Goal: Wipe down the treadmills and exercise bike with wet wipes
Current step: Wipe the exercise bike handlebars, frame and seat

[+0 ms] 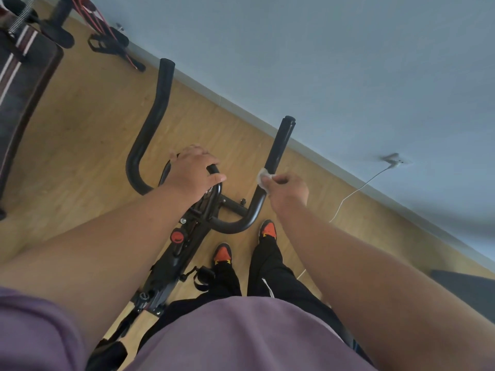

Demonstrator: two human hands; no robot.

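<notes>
A black exercise bike (187,236) stands below me on the wooden floor, its two curved handlebar arms reaching up and away. My left hand (191,174) grips the small inner loop of the handlebar at the centre. My right hand (288,187) pinches a crumpled white wet wipe (263,178) and presses it against the right handlebar arm (278,145), about halfway up. The left handlebar arm (152,113) is untouched. A red knob (177,235) sits on the bike's frame.
A treadmill (24,73) with a dark belt lies at the far left. Another black and red machine (107,38) stands by the grey wall. A white cable (356,191) runs from a wall socket to the floor. My feet stand right of the bike.
</notes>
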